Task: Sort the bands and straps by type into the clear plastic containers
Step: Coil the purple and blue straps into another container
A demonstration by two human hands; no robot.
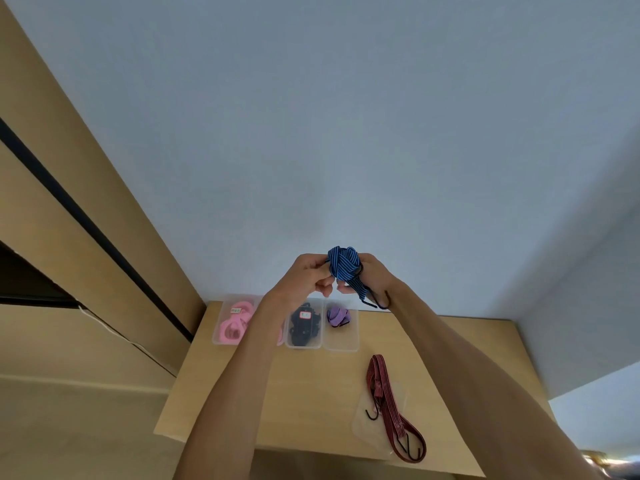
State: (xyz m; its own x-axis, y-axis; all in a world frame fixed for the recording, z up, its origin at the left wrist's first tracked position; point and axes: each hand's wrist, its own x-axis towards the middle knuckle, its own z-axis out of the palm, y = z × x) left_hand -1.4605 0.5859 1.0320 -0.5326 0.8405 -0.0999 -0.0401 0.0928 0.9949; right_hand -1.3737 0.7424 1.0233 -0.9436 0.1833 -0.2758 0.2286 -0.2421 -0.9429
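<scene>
Both hands are raised above the far edge of the wooden table, holding a bundled blue striped bungee strap between them. My left hand pinches its left side. My right hand grips the bundle from the right, and black hooks hang below it. Three clear containers stand in a row at the back: the left one holds pink bands, the middle one black straps, the right one a bundled purple strap. A red striped bungee strap with black hooks lies on the table.
A clear plastic bag lies under the red strap, near the table's front right. A pale wall rises behind the table. Tan wooden panels with a dark gap stand to the left, and a white cable runs down there.
</scene>
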